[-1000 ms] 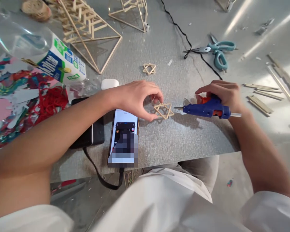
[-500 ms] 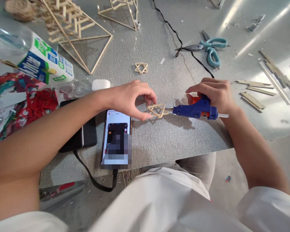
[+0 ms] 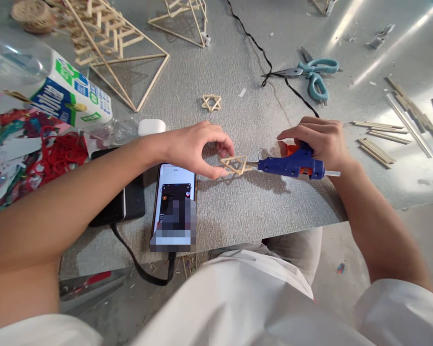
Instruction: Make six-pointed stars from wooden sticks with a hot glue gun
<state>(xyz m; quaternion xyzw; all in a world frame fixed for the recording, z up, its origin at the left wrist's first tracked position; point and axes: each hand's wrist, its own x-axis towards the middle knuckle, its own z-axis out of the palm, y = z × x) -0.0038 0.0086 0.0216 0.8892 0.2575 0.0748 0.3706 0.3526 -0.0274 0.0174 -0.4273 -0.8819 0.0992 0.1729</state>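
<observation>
Stick star (image 3: 235, 169), left end pinched in left grip (image 3: 198, 145), right grip (image 3: 323, 140) clasping glue gun (image 3: 290, 166)

We look forward and down from a head-worn camera, close above the tabletop (image 3: 238, 206). The wearer's own shirt (image 3: 231, 298) lies nearest us.

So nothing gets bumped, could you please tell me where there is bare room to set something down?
The front of the table has a bare patch between the phone, the glue gun and the near edge. Another lies between the left hand, right hand and scissors. The left side is crowded: bottle, red string and scraps.
</observation>
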